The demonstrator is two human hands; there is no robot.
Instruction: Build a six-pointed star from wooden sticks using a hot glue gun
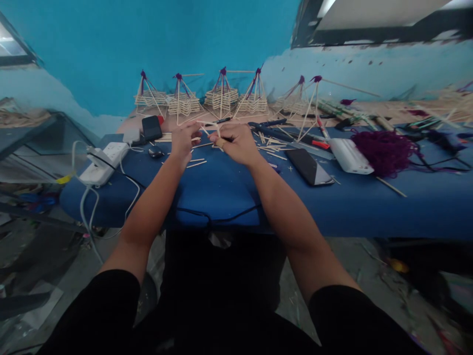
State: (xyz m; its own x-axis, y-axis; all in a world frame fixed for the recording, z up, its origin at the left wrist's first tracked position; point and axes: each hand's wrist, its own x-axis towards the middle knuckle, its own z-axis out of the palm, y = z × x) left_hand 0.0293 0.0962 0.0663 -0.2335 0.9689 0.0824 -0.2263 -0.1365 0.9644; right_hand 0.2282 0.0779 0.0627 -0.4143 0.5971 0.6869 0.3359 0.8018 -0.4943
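Your left hand (184, 139) and right hand (236, 143) both pinch thin sticks (210, 127), raised just above blue surface (221, 187). Step looks like joining sticks into frame. Next move needs steady alignment; spare loose sticks (271, 147) lie beside right hand.

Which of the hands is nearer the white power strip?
Left. The left hand is just right of the white power strip; the right hand is farther right, beyond it.
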